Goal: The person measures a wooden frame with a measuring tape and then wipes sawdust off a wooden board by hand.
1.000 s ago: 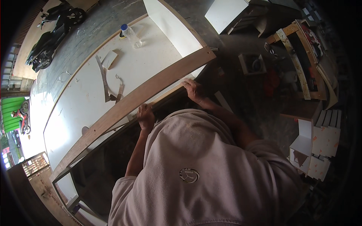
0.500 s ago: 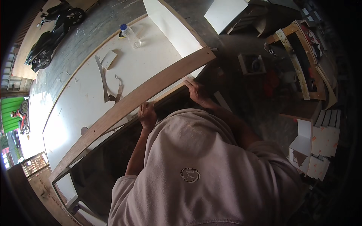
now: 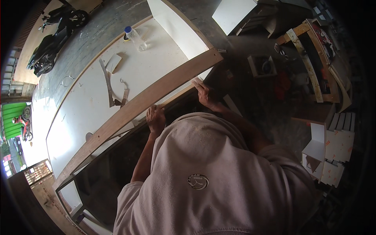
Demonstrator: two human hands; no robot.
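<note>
We see the left hand (image 3: pixel 156 117) with its fingers curled over the near edge of a long brown wooden plank (image 3: pixel 145 102), which lies slantwise along the near side of a big white board (image 3: pixel 94 98). The right hand (image 3: pixel 205 94) grips the same plank nearer its far end, fingers bent onto its lower edge beside a pale strip. On the white board, well apart from both hands, stand a clear plastic bottle (image 3: pixel 136 38) and some curved offcuts (image 3: pixel 111 84).
</note>
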